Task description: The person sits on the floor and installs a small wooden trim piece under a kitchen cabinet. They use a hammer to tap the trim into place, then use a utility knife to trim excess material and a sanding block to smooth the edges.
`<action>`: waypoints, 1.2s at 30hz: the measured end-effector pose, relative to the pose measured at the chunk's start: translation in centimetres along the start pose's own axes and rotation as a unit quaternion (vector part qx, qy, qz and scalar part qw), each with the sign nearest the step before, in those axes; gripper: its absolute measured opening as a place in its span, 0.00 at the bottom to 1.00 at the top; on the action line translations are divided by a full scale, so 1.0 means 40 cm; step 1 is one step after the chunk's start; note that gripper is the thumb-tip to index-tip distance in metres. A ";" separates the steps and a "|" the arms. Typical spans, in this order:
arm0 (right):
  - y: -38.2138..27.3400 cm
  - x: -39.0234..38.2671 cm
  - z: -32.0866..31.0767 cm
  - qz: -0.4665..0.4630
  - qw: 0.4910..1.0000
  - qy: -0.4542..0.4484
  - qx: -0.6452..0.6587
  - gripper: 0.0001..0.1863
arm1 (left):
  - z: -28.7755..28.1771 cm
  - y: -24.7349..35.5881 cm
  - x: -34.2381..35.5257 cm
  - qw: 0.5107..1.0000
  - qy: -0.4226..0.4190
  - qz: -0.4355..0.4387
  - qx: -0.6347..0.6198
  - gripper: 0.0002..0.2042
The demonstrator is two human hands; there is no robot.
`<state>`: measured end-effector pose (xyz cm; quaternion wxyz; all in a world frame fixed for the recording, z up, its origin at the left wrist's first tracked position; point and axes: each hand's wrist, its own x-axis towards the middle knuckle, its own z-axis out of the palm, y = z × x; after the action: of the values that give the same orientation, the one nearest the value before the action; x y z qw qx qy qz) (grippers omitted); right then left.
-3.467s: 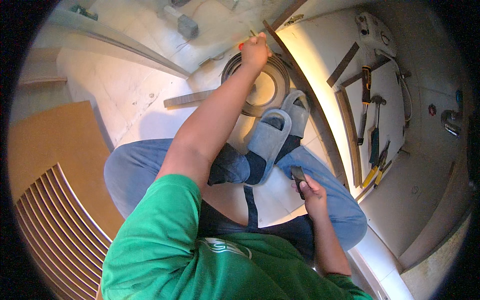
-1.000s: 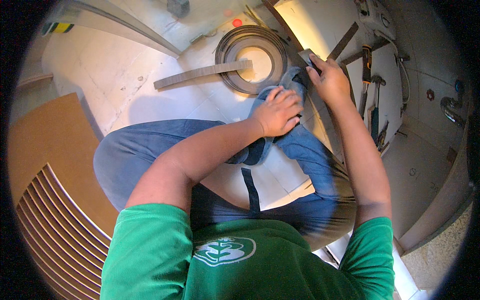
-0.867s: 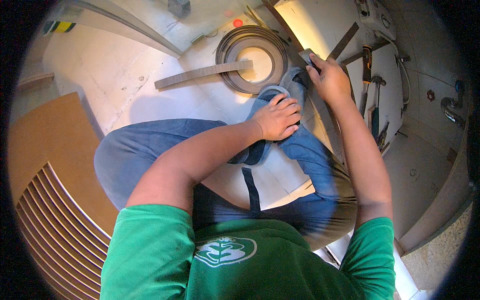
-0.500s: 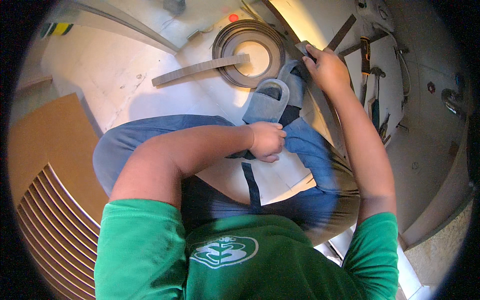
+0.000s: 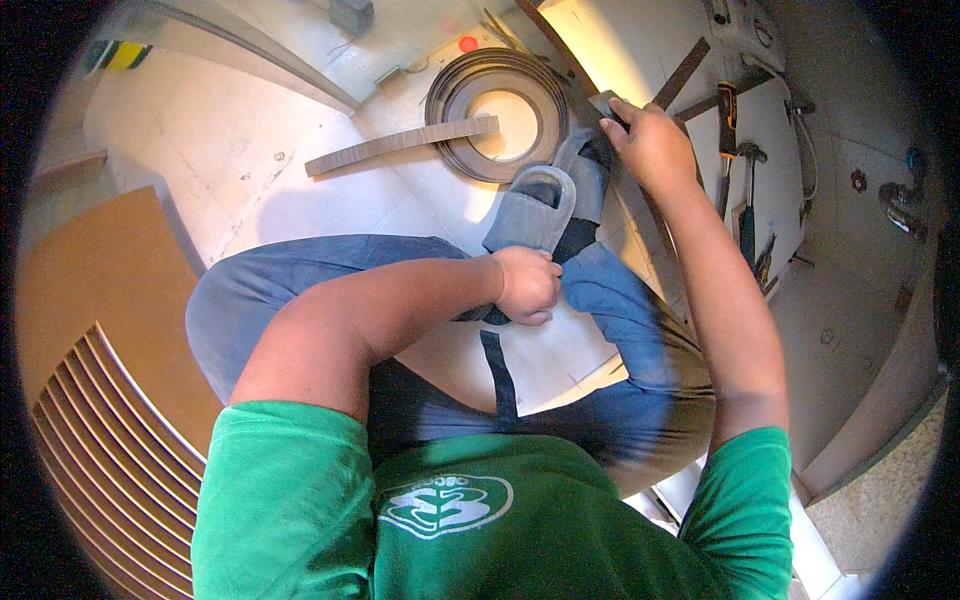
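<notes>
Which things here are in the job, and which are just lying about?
In the job, it seems:
block, in the right hand
white panel, its edge near the block
coil and loose strip (likely, less sure)

Just lying about, by the look of it:
hammer
orange-handled tool
slatted panel

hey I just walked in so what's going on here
Someone in a green shirt sits cross-legged. Their right hand holds a small dark block at the long brown edge of a pale panel. The left hand is by a grey slipper. Ahead lies a coil of brown strip, a loose piece over one side; a hammer lies on the panel.
</notes>
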<state>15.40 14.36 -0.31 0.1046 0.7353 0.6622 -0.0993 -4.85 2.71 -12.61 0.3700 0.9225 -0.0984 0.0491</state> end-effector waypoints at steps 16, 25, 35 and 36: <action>0.010 -0.023 -0.005 -0.003 1.000 0.003 0.013 0.21 | 0.002 -0.005 0.003 1.000 0.014 -0.011 -0.016 0.19; 0.003 -0.016 0.011 0.010 1.000 0.011 0.001 0.21 | 0.006 -0.004 0.008 1.000 0.018 -0.018 -0.011 0.19; 0.006 -0.017 0.040 0.023 0.997 0.057 0.050 0.22 | 0.003 0.000 0.011 1.000 0.014 -0.028 -0.001 0.19; 0.007 -0.017 0.044 0.027 0.997 0.061 0.049 0.22 | 0.003 0.000 0.011 1.000 0.016 -0.027 0.001 0.19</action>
<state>15.59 13.20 -1.81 0.0303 0.7622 0.6411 -0.0841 -4.43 2.56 -12.65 0.3714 0.9244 -0.0680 0.0536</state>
